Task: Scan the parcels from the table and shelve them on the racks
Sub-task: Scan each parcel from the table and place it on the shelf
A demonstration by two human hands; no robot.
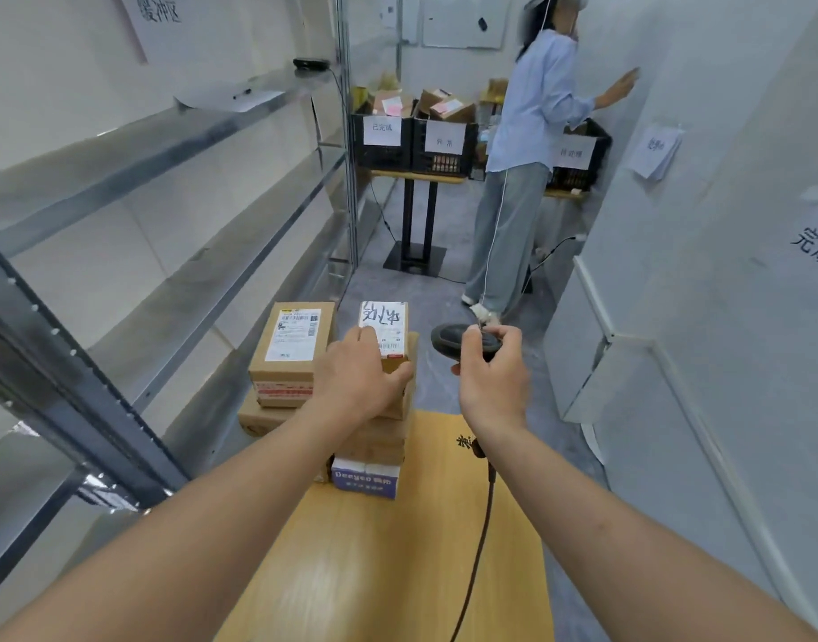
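Head view: parcel [383, 333] under left grip [363, 375]

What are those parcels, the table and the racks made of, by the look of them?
Parcels: brown cardboard, matte, with taped seams and paper labels. Table: looks like wood or wood laminate, glossy, showing grain and reflections. Racks: grey metal, probably steel, with a dull sheen and bolted uprights.

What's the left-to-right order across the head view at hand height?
Metal rack upright → cardboard parcel with shipping label → left hand on the top parcel of the stack → barcode scanner → right hand → white wall.
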